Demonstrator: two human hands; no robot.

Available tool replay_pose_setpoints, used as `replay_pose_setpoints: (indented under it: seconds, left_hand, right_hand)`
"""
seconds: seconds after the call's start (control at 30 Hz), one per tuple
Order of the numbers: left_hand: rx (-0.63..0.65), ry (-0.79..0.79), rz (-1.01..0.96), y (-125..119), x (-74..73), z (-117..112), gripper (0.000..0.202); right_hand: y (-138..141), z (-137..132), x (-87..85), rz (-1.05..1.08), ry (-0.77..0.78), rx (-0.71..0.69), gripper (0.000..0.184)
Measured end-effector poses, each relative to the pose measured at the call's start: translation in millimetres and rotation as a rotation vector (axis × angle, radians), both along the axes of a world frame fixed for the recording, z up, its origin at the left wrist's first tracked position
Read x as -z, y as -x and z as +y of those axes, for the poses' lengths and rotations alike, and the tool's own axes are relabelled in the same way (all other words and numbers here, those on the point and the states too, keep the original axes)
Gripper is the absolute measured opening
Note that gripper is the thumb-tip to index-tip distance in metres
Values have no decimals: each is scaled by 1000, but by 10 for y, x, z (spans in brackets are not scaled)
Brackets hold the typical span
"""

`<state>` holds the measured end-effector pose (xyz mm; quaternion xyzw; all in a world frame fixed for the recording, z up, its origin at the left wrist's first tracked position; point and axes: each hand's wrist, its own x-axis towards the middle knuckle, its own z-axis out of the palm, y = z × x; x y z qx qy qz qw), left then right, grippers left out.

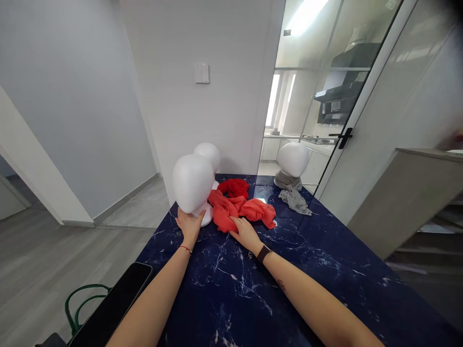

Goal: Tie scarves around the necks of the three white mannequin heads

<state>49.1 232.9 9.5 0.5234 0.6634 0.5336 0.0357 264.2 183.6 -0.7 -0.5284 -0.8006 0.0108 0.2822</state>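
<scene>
Front head: the smooth white egg-shaped head on a white foot stands up on the dark blue, shiny surface with white streaks.
Left hand: the left hand, with a thin red string on its wrist, is low on the front head. Its grip is closed around the neck, thumb on the right side.
Bright cloth: the crumpled, thin coral-red cloth lies just right of the front head.
Right hand: the right hand, with a dark band on its wrist, has its fingers on the near edge of the bright cloth. I cannot tell if its grip pinches it.
Dark cloth: a bunched deep-red cloth lies right of the front head and farther back.
Back head: another smooth white head is behind the front head, partly hidden by it.
Grey cloth: a thin grey cloth wraps the neck of a third white head, well right of the front head. One end lies on the surface.
</scene>
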Motion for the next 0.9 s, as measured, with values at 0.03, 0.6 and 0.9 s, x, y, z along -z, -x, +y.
replay_pose_setpoints:
  seconds: [0.03, 0.6, 0.9]
  left_hand:
    - [-11, -1, 15, -1, -3, 21, 79]
    - [91, -169, 98, -75, -53, -306, 76]
    - [220, -150, 16, -551, -107, -703, 78]
  right_hand:
    - [5, -38, 3, -11, 9, -27, 23]
    - [-365, -126, -77, -173, 133, 258, 30]
    - [-1649, -384, -93, -207, 281, 759, 40]
